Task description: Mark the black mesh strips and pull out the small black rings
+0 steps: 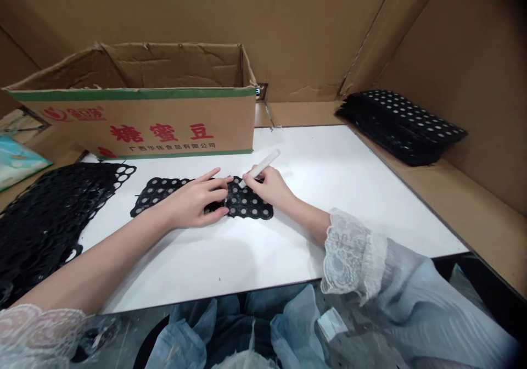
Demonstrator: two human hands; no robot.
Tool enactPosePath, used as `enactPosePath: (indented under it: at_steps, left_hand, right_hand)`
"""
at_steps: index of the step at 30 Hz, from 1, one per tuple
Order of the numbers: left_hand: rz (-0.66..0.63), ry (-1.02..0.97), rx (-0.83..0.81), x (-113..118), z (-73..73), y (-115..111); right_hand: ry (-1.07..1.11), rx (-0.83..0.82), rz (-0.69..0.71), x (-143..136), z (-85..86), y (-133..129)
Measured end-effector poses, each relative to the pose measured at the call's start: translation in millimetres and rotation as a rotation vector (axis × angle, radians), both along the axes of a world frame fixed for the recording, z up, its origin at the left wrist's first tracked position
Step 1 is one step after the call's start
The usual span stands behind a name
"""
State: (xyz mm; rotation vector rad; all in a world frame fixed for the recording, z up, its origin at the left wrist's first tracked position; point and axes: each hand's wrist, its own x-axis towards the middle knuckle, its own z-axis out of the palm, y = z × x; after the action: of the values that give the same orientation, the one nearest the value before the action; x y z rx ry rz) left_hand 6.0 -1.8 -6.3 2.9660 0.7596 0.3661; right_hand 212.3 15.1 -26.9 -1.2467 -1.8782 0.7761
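Note:
A black sheet (pixel 255 208) with rows of pale round dots lies flat on the white board (pixel 304 166). Across its middle rests my left hand (pixel 197 199), palm down, the fingers spread on the sheet. My right hand (pixel 269 186) pinches a white pen-like stick (pixel 265 163), slanted with its lower end at the sheet near my left fingertips. I cannot make out whether that end touches the surface. Part of the sheet is hidden under my left hand.
Behind the sheet stands an open cardboard box (pixel 164 122) with red lettering. Black perforated scrap sheets (pixel 53 210) are heaped on the left, near a green-and-white packet (pixel 18 163). A stack of dotted black sheets (pixel 403 122) sits at the right. Cardboard walls (pixel 308 28) enclose the back.

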Motion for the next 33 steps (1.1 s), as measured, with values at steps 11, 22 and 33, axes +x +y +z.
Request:
enactPosePath:
  at_steps: [11,22,33]
  left_hand:
    - [0.167,-0.038,-0.144,-7.2,0.7,-3.0]
    - [0.135,-0.139,-0.098,-5.6,-3.3,1.8]
    - [0.1,-0.162,-0.179,-5.4,-3.3,-1.4]
  right_hand:
    - [0.147,-0.001,-0.037,-5.6,-3.9,-0.2]
    - [0.167,-0.039,-0.067,-3.7,-5.2,3.4]
    - [-0.047,-0.144,-0.033,7.2,6.7,6.8]
